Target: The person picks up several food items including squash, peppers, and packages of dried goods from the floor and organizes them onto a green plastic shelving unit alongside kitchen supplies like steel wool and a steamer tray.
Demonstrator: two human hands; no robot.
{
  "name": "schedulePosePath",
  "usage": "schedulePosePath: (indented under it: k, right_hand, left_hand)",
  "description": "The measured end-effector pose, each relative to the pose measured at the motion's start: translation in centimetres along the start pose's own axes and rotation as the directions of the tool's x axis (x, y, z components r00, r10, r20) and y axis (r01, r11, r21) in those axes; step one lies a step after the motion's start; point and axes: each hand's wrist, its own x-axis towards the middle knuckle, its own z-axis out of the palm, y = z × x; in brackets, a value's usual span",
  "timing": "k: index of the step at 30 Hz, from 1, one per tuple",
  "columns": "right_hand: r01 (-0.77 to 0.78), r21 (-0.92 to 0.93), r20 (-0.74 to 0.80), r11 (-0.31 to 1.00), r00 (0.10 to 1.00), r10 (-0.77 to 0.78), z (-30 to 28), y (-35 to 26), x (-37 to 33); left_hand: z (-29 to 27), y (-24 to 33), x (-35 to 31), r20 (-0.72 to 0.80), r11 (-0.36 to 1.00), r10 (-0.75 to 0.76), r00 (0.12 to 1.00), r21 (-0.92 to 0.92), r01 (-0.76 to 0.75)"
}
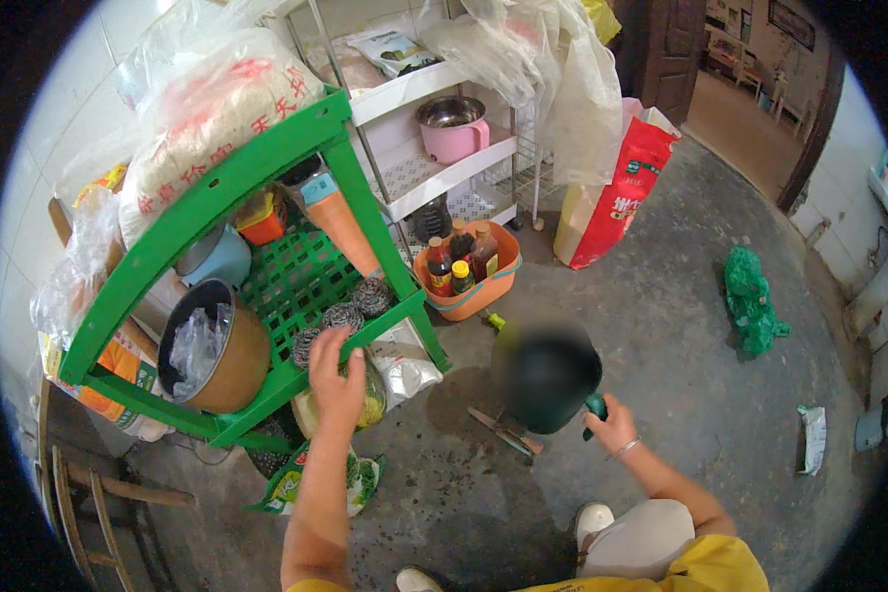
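At the front edge of the green plastic rack (367, 202), my left hand (335, 385) reaches up beside several steel wool scourers (342, 316). Its thumb stands apart from the fingers, and I see nothing held. My right hand (614, 427) is closed round the green handle of a dark pan (562, 385), held above the floor; blur hides much of its inside and left side. Below the pan, a knife-like tool (504, 431) lies on the floor. Under the scourers sit a silver packet (410, 379) and a yellowish container, partly hidden by my left hand.
A brown pot (242, 360) holding clear plastic stands in the rack. An orange basket (481, 299) of bottles sits before white shelving (444, 181). A red paper bag (629, 187), green plastic bag (750, 304) and white packet (812, 439) lie or stand on the floor.
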Motion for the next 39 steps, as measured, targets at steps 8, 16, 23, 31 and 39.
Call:
schedulePosePath:
  k: [8, 16, 23, 31, 39]
  right_hand:
    - [0.242, -0.034, -0.022, 0.97, 0.97, -0.243, -3.7, -12.8, 10.3]
    - [0.35, 0.218, -0.143, 0.911, 0.935, -0.325, -1.4, -19.4, 18.8]
    - [0.471, 0.209, -0.143, 0.857, 0.882, -0.449, -1.0, -24.6, 25.8]
    - [0.47, -0.03, -0.154, 0.882, 0.87, -0.469, 0.6, -32.5, 35.0]
    - [0.442, -0.029, -0.115, 0.897, 0.89, -0.442, 4.1, -36.0, 41.2]
  left_hand:
    - [1.5, -0.9, 2.6, 0.111, 0.953, 0.26, 0.959, 0.129, -0.273]
    - [6.9, 5.9, 8.7, 0.36, 0.825, 0.504, 0.785, 0.067, -0.561]
    - [9.7, 5.3, 12.0, 0.483, 0.685, 0.555, 0.677, 0.197, -0.702]
    - [9.6, 4.0, 12.2, 0.521, 0.657, 0.607, 0.601, 0.097, -0.748]
    - [9.8, 4.3, 12.3, 0.484, 0.725, 0.588, 0.648, 0.04, -0.688]
